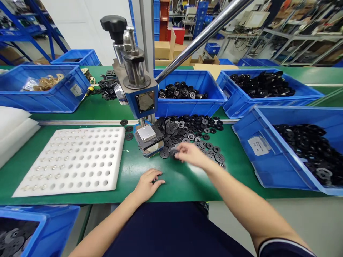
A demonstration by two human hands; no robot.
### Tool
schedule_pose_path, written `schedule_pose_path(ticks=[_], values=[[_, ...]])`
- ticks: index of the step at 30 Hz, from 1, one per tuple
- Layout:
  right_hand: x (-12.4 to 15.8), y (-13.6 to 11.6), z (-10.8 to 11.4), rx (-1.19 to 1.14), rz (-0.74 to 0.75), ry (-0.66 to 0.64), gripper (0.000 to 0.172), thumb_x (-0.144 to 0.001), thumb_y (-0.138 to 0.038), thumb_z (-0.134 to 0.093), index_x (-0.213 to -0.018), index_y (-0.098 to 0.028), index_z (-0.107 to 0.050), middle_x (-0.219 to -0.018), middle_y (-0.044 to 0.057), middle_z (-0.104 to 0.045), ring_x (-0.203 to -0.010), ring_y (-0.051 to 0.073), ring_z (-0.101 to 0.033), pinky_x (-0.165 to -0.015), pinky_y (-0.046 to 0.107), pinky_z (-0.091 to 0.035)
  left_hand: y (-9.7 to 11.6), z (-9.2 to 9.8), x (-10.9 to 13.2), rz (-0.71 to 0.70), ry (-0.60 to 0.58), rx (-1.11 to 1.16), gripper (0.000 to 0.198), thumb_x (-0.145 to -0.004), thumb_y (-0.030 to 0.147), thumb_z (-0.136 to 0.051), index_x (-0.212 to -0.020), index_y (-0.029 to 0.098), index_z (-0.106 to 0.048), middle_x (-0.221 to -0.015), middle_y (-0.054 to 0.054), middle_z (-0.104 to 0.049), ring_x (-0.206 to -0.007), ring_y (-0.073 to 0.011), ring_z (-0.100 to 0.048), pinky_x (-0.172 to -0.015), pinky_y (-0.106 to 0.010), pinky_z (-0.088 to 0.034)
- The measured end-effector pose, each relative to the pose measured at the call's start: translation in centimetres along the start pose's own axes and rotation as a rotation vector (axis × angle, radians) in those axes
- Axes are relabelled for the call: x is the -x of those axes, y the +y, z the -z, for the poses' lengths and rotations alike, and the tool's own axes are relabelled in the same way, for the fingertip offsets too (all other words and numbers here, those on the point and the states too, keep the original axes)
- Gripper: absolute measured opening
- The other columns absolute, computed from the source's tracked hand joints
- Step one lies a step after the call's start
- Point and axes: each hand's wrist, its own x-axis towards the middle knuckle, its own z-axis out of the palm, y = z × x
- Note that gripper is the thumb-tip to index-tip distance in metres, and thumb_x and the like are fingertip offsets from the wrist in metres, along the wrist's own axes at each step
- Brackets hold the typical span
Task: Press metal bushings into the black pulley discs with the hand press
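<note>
On the green table (171, 191) in front of you, just beyond its near edge, your right hand (189, 154) is clamped on a black disc (173, 152), thumb and fingers pinched at its side. The disc is at the near edge of a spread pile of discs (205, 121), just to the right of the press (144, 101). Your left hand (148, 184) is near the edge of the table, its thumb and fingers apart with nothing between them, pointing toward your right hand.

The press stands upright behind your hands, with a black knob (114, 28) on top and a long metal lever (203, 34) slanting up to the right. Beneath its head you have a silver block (146, 132) on a dark plate. Three loose discs (129, 136) lie between the press and a white foam tray (119, 153); small shiny pieces (49, 176) sit in the tray's left-hand holes, and the right-hand holes show bare.

Behind the pile is a blue bin (187, 108) of black parts, and to your right a larger bin (270, 171) with a white label (259, 146) holds more. At the back left, a screwdriver (89, 91) leans against another bin (53, 103).
</note>
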Motion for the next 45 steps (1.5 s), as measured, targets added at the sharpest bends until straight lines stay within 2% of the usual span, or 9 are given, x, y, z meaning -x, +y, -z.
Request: schedule_pose_path(ticks=[4, 7, 11, 16, 19, 21, 26, 33, 45], values=[[-3.1, -5.2, 5.1, -0.006, 0.384, 0.351, 0.05, -0.083, -0.039, -0.07, -0.127, -0.021, -0.056, -0.102, 0.007, -0.069, -0.088, 0.017, -0.068, -0.069, 0.029, -0.056, -0.3, -0.2, 0.2, 0.016, 0.013, 0.01, 0.025, -0.092, 0.038, -0.063, -0.102, 0.015, -0.068, -0.083, -0.007, -0.068, -0.066, -0.014, -0.06, -0.064, -0.028, -0.054], [-3.7, -6.3, 5.9, -0.019, 0.592, 0.455, 0.058, -0.088, -0.041, -0.065, -0.141, -0.026, -0.045, -0.126, 0.009, -0.063, -0.105, 0.019, -0.067, -0.08, 0.034, -0.057, -0.2, -0.2, 0.3, 0.02, 0.022, 0.021, 0.024, -0.093, 0.037, -0.063, -0.105, 0.016, -0.067, -0.087, -0.008, -0.069, -0.066, -0.0136, -0.06, -0.064, -0.028, -0.055], [-1.8, -1.6, 2.0, 0.043, 0.434, 0.338, 0.051, -0.089, -0.043, -0.065, -0.134, -0.023, -0.053, -0.114, 0.01, -0.069, -0.096, 0.019, -0.067, -0.081, 0.036, -0.057, 0.2, 0.2, 0.4, -0.019, 0.032, 0.01, 0.034, -0.092, 0.041, -0.062, -0.116, 0.018, -0.065, -0.118, -0.016, -0.064, -0.084, -0.0185, -0.065, -0.068, -0.032, -0.058], [2.5, 5.4, -5.1, 0.238, 0.248, 0.047, 0.031, -0.09, -0.043, -0.063, -0.111, -0.021, -0.067, -0.099, 0.009, -0.071, -0.091, 0.02, -0.065, -0.083, 0.037, -0.053, 0.3, 0.6, 0.6, -0.226, -0.053, -0.059, 0.057, -0.084, 0.059, -0.065, -0.122, 0.017, -0.065, -0.154, -0.025, -0.034, -0.125, -0.0362, -0.053, -0.093, -0.052, -0.053], [3.8, 6.4, -7.8, 0.307, 0.31, -0.149, 0.025, -0.097, -0.038, -0.052, -0.102, -0.019, -0.068, -0.099, 0.009, -0.071, -0.091, 0.019, -0.063, -0.085, 0.035, -0.05, 0.3, 0.9, 0.5, -0.321, -0.072, -0.051, 0.064, -0.081, 0.07, -0.059, -0.114, 0.015, -0.068, -0.16, -0.025, -0.024, -0.135, -0.0413, -0.044, -0.101, -0.059, -0.046], [3.9, 6.3, -8.7, 0.345, 0.369, -0.191, 0.026, -0.099, -0.034, -0.047, -0.097, -0.018, -0.068, -0.097, 0.008, -0.072, -0.09, 0.019, -0.062, -0.085, 0.035, -0.049, 0.4, 1.0, 0.4, -0.332, -0.084, -0.031, 0.066, -0.082, 0.074, -0.053, -0.104, 0.014, -0.071, -0.161, -0.024, -0.024, -0.136, -0.0412, -0.043, -0.102, -0.06, -0.045], [3.4, 6.2, -9.2, 0.4, 0.429, -0.173, 0.025, -0.098, -0.034, -0.049, -0.085, -0.019, -0.064, -0.084, 0.005, -0.069, -0.081, 0.017, -0.059, -0.078, 0.031, -0.046, 0.6, 1.2, 0.3, -0.269, -0.084, 0.008, 0.073, -0.087, 0.076, -0.035, -0.092, 0.014, -0.073, -0.159, -0.023, -0.033, -0.137, -0.0379, -0.043, -0.107, -0.059, -0.042], [3.3, 7.4, -11.0, 0.475, 0.356, -0.045, 0.03, -0.099, -0.032, -0.047, -0.075, -0.02, -0.058, -0.075, 0.003, -0.064, -0.074, 0.016, -0.057, -0.073, 0.028, -0.043, 0.1, 0.8, 0.6, -0.188, -0.019, 0.025, 0.073, -0.094, 0.068, -0.024, -0.088, 0.017, -0.075, -0.157, -0.017, -0.039, -0.142, -0.0351, -0.037, -0.112, -0.06, -0.036], [3.3, 7.3, -11.7, 0.476, 0.259, 0.032, 0.026, -0.095, -0.025, -0.047, -0.07, -0.019, -0.052, -0.066, 0.001, -0.055, -0.061, 0.013, -0.047, -0.062, 0.027, -0.036, 0.1, 0.9, 0.2, -0.109, 0.005, 0.033, 0.065, -0.101, 0.055, -0.028, -0.073, 0.02, -0.075, -0.151, -0.011, -0.05, -0.143, -0.0311, -0.04, -0.113, -0.057, -0.038]])
